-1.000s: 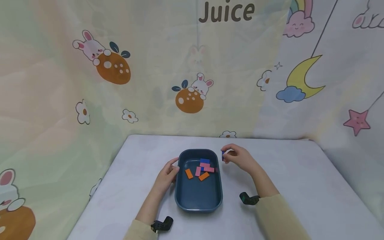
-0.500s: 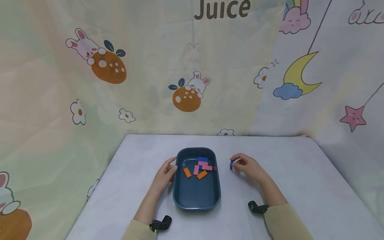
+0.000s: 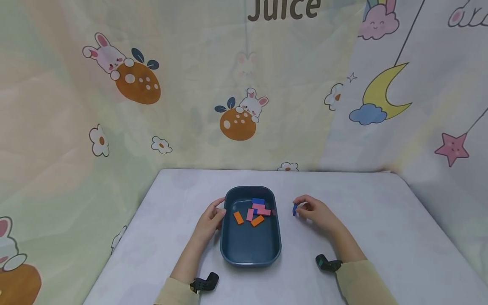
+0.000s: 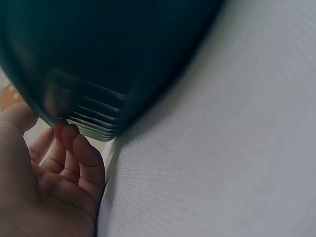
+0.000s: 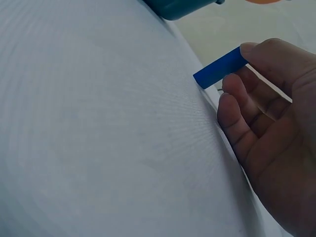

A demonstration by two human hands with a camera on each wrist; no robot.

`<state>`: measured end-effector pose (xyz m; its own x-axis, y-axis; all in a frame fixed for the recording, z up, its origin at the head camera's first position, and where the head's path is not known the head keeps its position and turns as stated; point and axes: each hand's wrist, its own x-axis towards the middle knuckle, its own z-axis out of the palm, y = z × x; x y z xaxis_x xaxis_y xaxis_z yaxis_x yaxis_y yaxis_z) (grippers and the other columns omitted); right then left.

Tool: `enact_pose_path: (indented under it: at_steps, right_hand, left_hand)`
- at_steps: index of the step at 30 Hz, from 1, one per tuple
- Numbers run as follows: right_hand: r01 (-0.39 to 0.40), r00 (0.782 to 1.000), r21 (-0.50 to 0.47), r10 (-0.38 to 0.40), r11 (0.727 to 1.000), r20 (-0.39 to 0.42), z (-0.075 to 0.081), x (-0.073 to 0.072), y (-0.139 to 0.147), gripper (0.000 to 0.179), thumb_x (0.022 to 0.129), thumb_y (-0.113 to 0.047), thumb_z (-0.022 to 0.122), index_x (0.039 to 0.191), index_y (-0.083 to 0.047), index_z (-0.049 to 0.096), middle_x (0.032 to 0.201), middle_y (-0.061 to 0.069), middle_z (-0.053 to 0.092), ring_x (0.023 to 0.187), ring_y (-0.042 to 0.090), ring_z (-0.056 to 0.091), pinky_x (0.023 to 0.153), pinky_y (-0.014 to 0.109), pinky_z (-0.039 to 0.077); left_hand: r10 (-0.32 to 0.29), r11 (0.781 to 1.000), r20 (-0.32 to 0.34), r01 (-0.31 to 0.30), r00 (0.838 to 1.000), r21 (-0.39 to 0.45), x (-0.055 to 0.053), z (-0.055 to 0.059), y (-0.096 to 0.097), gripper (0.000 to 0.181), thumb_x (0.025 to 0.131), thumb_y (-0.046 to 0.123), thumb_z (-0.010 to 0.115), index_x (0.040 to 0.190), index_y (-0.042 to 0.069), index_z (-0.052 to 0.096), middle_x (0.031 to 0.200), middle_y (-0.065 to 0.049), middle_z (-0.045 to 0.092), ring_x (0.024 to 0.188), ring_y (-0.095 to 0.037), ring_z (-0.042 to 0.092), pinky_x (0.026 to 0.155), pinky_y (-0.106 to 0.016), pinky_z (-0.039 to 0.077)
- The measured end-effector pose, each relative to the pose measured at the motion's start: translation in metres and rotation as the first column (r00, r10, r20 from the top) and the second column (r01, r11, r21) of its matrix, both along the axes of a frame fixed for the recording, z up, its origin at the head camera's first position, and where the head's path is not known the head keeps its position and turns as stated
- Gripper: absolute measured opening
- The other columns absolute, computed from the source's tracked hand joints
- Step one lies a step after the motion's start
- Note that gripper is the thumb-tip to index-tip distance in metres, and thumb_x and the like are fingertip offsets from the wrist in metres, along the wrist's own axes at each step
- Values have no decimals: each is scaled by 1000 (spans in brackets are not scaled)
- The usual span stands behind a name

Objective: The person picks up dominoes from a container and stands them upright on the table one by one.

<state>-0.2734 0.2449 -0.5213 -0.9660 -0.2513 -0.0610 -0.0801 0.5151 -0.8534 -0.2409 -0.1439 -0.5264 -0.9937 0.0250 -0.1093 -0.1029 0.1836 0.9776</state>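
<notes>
Head view: the right hand [image 3: 314, 212] pinches a blue rectangular block [image 3: 295, 209] by thumb and fingertips, right of a dark blue, round-cornered tray [image 3: 250, 248]. The left hand [image 3: 208, 220] curves loosely against the tray's left side; whether it grips, I cannot tell. A slack pinch might drop the block. Pink rectangular blocks [image 3: 264, 212] partly hide another blue piece [image 3: 255, 211].
</notes>
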Motion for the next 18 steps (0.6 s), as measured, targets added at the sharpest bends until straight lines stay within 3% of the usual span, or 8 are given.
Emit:
enact_pose_path:
  at_steps: [11, 18]
  right_hand:
    - [9, 1000, -9, -9, 1000, 13, 4, 0, 0, 36, 92, -30, 70, 124, -19, 59, 97, 7, 67, 86, 23, 60, 75, 34, 45]
    - [22, 1000, 3, -22, 1000, 1, 23, -2, -3, 39, 94, -31, 66, 129, -18, 57, 103, 10, 66, 83, 26, 61, 75, 37, 50]
  left_hand:
    - [22, 1000, 18, -22, 1000, -12, -2, -2, 1, 44, 96, 43, 61, 138, 40, 51, 99, -7, 62, 77, -23, 57, 69, -30, 49]
    - [23, 999, -1, -23, 1000, -27, -1, -1, 0, 44, 96, 43, 61, 139, 39, 51, 99, -8, 62, 77, -23, 56, 68, -30, 49]
